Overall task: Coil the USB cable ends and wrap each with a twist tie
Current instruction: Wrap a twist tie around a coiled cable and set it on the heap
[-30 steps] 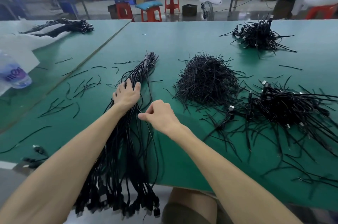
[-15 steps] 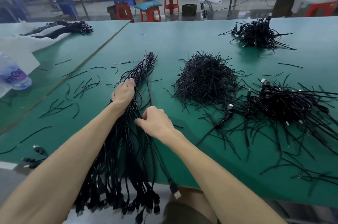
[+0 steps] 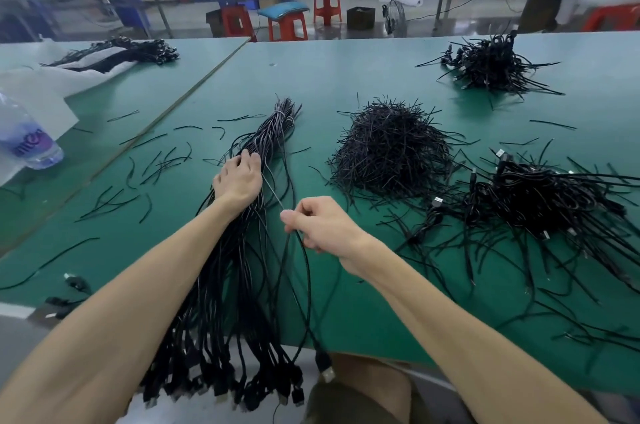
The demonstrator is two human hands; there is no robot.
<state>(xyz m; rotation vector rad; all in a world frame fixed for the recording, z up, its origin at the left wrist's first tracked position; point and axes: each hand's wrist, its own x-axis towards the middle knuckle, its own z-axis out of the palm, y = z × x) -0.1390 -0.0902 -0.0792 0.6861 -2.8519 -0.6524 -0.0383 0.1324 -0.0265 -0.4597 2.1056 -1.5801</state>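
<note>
A long bundle of black USB cables [image 3: 273, 133] lies on the green table [image 3: 346, 77], tied at its far end, its plugs hanging over the near edge. My left hand [image 3: 239, 178] presses down on the bundle's middle, fingers curled into the strands. My right hand [image 3: 322, 223] pinches a single cable [image 3: 304, 285] pulled out to the right of the bundle; its USB plug [image 3: 325, 368] dangles below the table edge. A heap of black twist ties [image 3: 391, 146] sits to the right of the bundle.
A tangle of cables [image 3: 554, 202] lies at the right, another pile [image 3: 491, 63] at the far right. Loose ties [image 3: 156, 164] are scattered left. A water bottle [image 3: 27, 143] and white sheet with more cables [image 3: 117, 51] are far left.
My right hand has drawn one cable out of the bundle, moving right and towards me. My left hand has shifted slightly back along the bundle and curled its fingers.
</note>
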